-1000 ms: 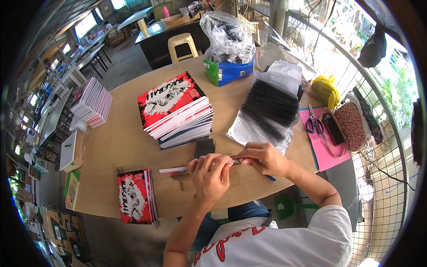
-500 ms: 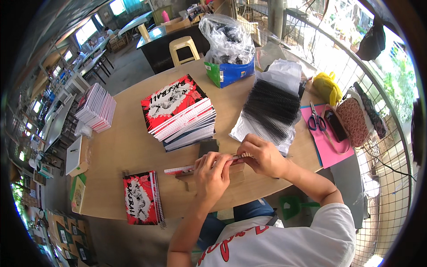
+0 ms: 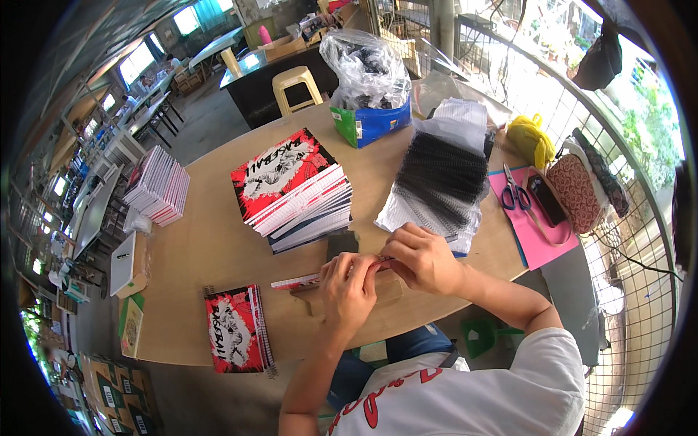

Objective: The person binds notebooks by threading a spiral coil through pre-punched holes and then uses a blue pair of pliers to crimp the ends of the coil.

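Note:
A red-and-white notebook (image 3: pixel 294 281) is held edge-on at the near side of the table, mostly covered by my fingers. My left hand (image 3: pixel 347 291) pinches its upper edge. Close beside it, my right hand (image 3: pixel 423 260) is closed at the same edge, fingertips nearly touching the left ones. Whether a wire coil sits between the fingertips is too small to tell. Under my hands lies a light wooden piece (image 3: pixel 385 296), with a dark block (image 3: pixel 342 243) just behind. To the left, a pile of red spiral-bound notebooks (image 3: pixel 236 330) lies near the table edge.
A tall stack of red-covered notebooks (image 3: pixel 287 174) stands beyond my hands. Black binding coils (image 3: pixel 443 174) lie on white sheets at right. Farther right are scissors (image 3: pixel 515 195), a phone (image 3: pixel 547 202) and yellow twine (image 3: pixel 531 142). A blue-green box (image 3: pixel 371 125) holds a plastic bag.
My right hand has moved slightly left along the notebook's edge, closer to my left hand. The left hand keeps its pinch. The whole view has shifted a little.

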A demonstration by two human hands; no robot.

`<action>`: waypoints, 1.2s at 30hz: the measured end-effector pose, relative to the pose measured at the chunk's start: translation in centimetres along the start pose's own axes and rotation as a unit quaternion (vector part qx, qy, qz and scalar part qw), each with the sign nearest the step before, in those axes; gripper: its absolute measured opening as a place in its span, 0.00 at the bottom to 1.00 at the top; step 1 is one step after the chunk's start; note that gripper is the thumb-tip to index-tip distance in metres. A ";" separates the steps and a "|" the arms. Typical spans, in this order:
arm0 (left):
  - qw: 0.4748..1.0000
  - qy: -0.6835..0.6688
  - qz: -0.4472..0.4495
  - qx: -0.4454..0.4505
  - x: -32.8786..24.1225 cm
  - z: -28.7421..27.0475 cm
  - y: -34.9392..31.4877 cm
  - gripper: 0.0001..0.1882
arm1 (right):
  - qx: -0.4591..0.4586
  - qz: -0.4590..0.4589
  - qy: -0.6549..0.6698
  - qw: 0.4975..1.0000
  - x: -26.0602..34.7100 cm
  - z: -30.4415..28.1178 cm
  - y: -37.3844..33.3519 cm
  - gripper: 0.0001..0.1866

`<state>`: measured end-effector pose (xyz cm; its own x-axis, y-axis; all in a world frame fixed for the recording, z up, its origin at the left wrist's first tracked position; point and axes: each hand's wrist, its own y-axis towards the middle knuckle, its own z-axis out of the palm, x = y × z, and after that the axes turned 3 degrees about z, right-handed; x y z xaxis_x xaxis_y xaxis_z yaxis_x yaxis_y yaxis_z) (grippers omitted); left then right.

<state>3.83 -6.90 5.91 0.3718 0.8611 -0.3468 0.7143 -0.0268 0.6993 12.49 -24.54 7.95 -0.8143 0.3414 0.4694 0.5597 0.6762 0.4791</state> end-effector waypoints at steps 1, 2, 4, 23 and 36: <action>1.000 0.000 0.000 0.000 0.0 0.1 0.1 0.09 | -0.005 -0.044 -0.033 0.998 -0.1 0.0 0.2 0.12; 1.000 -0.011 -0.001 -0.005 0.1 0.2 0.1 0.10 | -0.008 -0.086 -0.065 0.994 -0.1 0.1 0.2 0.12; 1.000 -0.023 -0.004 -0.010 0.2 0.5 0.0 0.12 | 0.014 -0.026 -0.007 1.000 0.3 0.1 0.1 0.12; 0.999 0.031 -0.013 -0.003 -1.3 -0.5 1.1 0.11 | 0.401 -0.101 -0.021 0.910 -8.3 10.4 11.0 0.29; 0.999 0.047 -0.021 0.011 0.9 -0.9 -0.4 0.13 | 0.409 0.010 0.377 0.831 -9.0 -2.0 7.2 0.31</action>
<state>3.36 -5.69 5.85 0.2854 0.9053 -0.3147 0.7411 -0.0003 0.6714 24.15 -24.05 8.67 -0.3047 0.0608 0.9505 0.0286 0.9981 -0.0546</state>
